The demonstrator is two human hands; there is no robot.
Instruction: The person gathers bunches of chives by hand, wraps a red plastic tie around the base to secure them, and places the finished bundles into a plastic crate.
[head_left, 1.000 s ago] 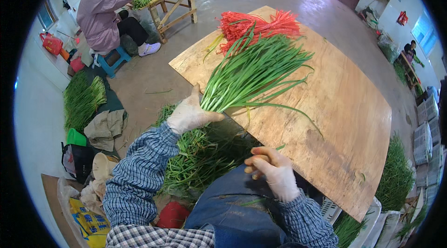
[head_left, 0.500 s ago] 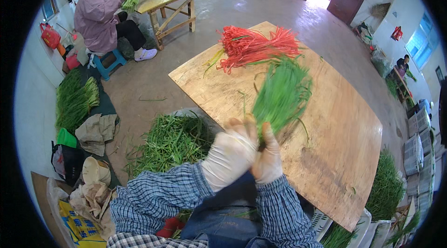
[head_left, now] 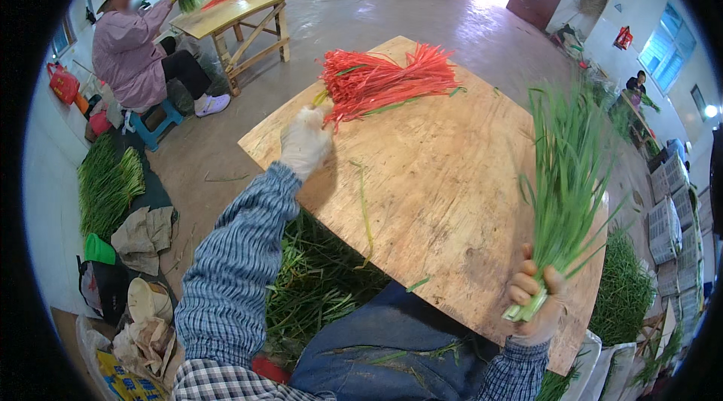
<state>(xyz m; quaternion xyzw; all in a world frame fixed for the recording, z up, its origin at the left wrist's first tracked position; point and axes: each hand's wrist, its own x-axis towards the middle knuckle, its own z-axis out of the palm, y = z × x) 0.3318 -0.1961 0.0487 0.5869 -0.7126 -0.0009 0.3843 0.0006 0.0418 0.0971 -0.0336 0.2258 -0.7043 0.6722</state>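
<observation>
My right hand (head_left: pixel 538 299) is closed around the pale stalk ends of a bunch of garlic chives (head_left: pixel 565 190), held upright over the table's right side. Its long green leaves fan upward. My left hand (head_left: pixel 305 141), in a whitish glove, reaches to the table's far left edge. Its fingers are curled at the near left end of a pile of red plastic strips (head_left: pixel 388 77), beside a bit of yellow leaf. What lies between those fingertips is hidden. Both hands are over the wooden table (head_left: pixel 444 182), where a few loose leaves (head_left: pixel 364 198) lie.
Cut green leaves (head_left: pixel 316 273) are heaped below the table's left edge. More chives (head_left: pixel 111 182) lie on the floor at left, near a cloth and bags. A person (head_left: pixel 135 47) sits at another table (head_left: pixel 233 9). Crates (head_left: pixel 666 231) line the right side.
My hands have moved apart. The right one has carried the chives right and raised them upright; the left one has let go of them and reached forward left to the red strips.
</observation>
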